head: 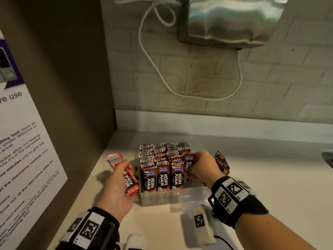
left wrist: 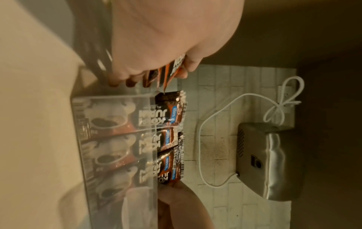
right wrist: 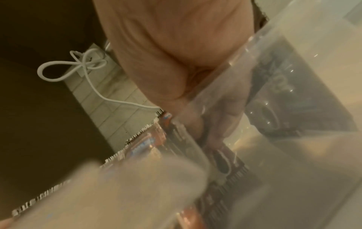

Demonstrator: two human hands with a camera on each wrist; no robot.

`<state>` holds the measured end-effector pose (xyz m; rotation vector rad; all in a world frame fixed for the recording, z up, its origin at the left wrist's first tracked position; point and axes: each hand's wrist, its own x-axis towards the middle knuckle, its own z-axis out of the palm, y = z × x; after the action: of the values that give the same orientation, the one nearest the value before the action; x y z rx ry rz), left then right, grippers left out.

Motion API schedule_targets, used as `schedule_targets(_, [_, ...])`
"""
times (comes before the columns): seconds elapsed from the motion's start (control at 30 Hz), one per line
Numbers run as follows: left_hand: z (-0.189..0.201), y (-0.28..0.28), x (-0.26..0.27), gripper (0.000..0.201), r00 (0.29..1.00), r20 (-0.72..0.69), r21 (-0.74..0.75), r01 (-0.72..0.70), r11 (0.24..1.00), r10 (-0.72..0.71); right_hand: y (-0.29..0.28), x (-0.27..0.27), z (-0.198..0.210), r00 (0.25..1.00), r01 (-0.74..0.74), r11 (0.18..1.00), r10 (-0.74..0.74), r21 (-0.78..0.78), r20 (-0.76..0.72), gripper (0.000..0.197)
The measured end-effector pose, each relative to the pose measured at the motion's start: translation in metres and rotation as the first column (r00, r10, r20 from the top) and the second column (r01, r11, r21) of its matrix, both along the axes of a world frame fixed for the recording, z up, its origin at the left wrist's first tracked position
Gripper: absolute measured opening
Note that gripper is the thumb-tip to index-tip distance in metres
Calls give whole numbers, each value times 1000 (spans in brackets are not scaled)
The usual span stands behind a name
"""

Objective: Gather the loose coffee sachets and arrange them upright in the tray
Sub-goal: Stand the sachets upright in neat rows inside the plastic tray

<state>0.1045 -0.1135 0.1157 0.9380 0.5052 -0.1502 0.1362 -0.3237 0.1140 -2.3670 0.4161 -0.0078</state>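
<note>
**Tray nearly full, 2 bundles to go**

While my right hand [head: 202,167] pinches a sachet [head: 189,162] down into the tray's [head: 162,196] near-right gap, my left hand [head: 115,184] grips a loose bundle [head: 124,173] just left of it. Most rows already stand upright. More sachets [head: 222,162] lie on the worktop [head: 270,177] to the right, not yet gathered.

Two bare forearms reach forward, each with a black wrist band bearing square black-and-white markers. The left hand [head: 118,184] is turned palm-inward at the left, its fingers and thumb curled around a small bundle of sachets [head: 124,173]. The right hand [head: 202,168] is palm-down, knuckles up, with fingertips bent downward and pinching a sachet [head: 188,162].
</note>
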Motion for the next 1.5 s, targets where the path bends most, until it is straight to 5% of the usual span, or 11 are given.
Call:
schedule_targets(0.87, [6, 15, 7, 12, 1000, -22, 7, 12, 1000, -12, 2, -2, -12, 988, 79, 997, -76, -16, 138, 27])
schedule_targets(1.07, [27, 26, 12, 8, 993, 104, -31, -49, 998, 52, 6, -20, 17, 920, 41, 995, -72, 87, 386, 34])
schedule_targets(1.27, [50, 6, -11, 24, 867, 364, 178, 295, 939, -341, 26, -39, 61, 862, -214, 885, -29, 414, 506, 18])
schedule_targets(1.4, [46, -11, -21, 40, 740, 327, 421, 442, 792, -588, 37, -53, 72, 896, -329, 740, 48, 587, 442, 22])
schedule_targets(1.5, [41, -19, -24, 44, 725, 301, 423, 480, 768, -619, 34, -58, 70, 907, -359, 742, 134, 566, 399, 14])
